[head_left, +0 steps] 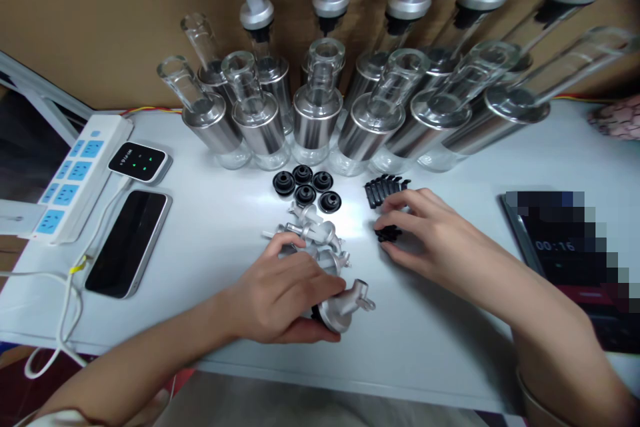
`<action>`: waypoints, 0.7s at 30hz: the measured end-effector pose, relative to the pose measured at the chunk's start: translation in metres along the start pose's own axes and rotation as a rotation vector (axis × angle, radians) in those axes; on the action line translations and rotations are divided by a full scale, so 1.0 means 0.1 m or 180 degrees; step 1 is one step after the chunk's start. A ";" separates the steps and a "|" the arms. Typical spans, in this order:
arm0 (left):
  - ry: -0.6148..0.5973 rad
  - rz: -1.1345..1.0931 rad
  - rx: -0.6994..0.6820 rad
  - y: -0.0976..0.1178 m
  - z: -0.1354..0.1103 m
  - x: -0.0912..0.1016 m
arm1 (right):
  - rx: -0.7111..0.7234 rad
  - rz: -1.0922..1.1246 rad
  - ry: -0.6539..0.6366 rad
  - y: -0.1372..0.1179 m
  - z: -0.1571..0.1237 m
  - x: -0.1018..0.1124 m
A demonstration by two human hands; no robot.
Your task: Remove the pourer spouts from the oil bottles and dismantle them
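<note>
Back-row bottles (pixel 276 80) carry pourers while front bottles (pixel 317 113) stand open; the left hand (pixel 285 297) grips a silver pourer (pixel 345 310), and the right hand (pixel 430 233) rests its fingers on black clips (pixel 383 191), grasp unclear.

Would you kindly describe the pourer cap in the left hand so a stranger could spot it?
Glass bottles line the back of the white table. Before them lies a heap of silver caps. The pourer cap sits nearest the front edge, the only one gripped by the left hand.

A small assembly workbench: rows of identical glass bottles (pixel 318 113) behind piled metal spouts (pixel 315 237).
</note>
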State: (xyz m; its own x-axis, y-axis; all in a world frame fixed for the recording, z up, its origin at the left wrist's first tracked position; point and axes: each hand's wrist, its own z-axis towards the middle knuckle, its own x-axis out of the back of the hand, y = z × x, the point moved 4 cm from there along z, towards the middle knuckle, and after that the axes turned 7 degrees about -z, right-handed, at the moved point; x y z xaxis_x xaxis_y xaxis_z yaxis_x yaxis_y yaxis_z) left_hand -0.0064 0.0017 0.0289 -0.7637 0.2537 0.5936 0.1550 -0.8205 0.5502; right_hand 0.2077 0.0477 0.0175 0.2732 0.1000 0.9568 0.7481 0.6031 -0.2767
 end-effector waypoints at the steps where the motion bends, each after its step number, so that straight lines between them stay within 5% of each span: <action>1: -0.0004 -0.0001 -0.0002 0.00 0.00 0.00 | -0.0001 -0.0007 0.0007 0.00 0.00 0.00; 21: 0.0019 0.0072 -0.0015 0.00 0.00 0.01 | -0.0279 0.0135 -0.0186 0.11 -0.05 0.03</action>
State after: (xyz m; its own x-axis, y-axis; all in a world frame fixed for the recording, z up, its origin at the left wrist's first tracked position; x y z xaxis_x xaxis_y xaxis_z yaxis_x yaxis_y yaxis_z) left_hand -0.0068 0.0016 0.0294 -0.7638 0.2319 0.6024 0.1694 -0.8285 0.5337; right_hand 0.2200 0.0508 0.0165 0.2719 0.1716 0.9469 0.7873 0.5261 -0.3215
